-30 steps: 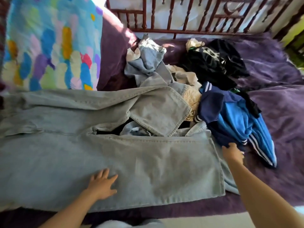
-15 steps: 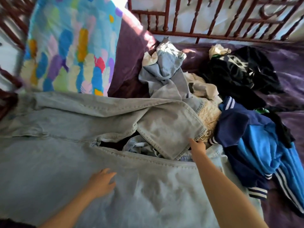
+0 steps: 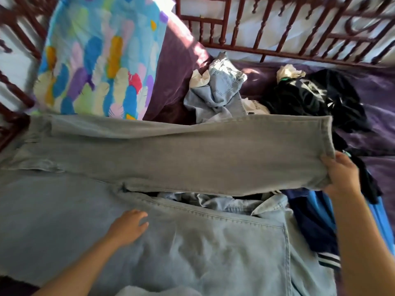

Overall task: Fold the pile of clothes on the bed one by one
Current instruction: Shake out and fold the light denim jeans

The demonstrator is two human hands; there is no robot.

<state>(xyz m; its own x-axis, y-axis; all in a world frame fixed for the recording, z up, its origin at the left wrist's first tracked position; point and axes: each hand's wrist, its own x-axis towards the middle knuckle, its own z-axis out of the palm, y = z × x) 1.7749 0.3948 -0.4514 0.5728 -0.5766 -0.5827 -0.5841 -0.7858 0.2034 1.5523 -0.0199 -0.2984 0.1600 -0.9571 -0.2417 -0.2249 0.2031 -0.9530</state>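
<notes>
A pair of light grey-blue jeans (image 3: 192, 159) lies across the bed in front of me. My right hand (image 3: 339, 176) grips the hem end of the far leg and holds it stretched out to the right, lifted above the pile. The near leg (image 3: 213, 248) lies flat, and my left hand (image 3: 129, 226) rests on it with fingers relaxed. Behind and to the right sits the pile of clothes: a crumpled pale denim piece (image 3: 220, 90), a black garment (image 3: 316, 99), and a blue jacket with white stripes (image 3: 316, 223).
A colourful feather-print pillow (image 3: 96, 58) leans at the back left against a purple pillow (image 3: 179, 67). A dark red wooden bed rail (image 3: 277, 28) runs along the far side. The purple bed cover (image 3: 376, 129) shows at the right.
My right hand took hold of the folded-back far jeans leg and pulled it out straight to the right. My left hand stayed on the near leg.
</notes>
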